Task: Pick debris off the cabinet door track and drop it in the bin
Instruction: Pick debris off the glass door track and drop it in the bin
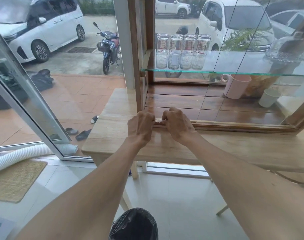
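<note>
**Pale scrap pinched at the cabinet track**

Black plastic lines the round bin [133,224] at six o'clock, directly below the person's forearms, its mouth open and close under the work.

Farther out, over the light wooden tabletop [113,135], both hands meet at the near left end of the wooden cabinet door track [234,124]. The left hand [140,129] is curled, fingers bunched toward the thumb; the right hand [178,125] is curled likewise, just beside it at three o'clock. Between their fingertips sits a small pale piece of debris [158,120], lying in or just above the groove. Both hands seem to pinch at it, though which one truly holds it I cannot tell.

By its look the scrap is very light, thin and probably crumbly, so it may tear or slip; a fingertip pinch at its exposed edge, lifting straight up out of the groove, seems the safest hold. It weighs too little to fall predictably, so releasing it low over the bin would help.

Beyond, at twelve o'clock, a dark wet-looking wooden cabinet floor [182,101] carries a pale speck, and clear measuring glasses [182,51] stand on a glass shelf [217,72].
</note>
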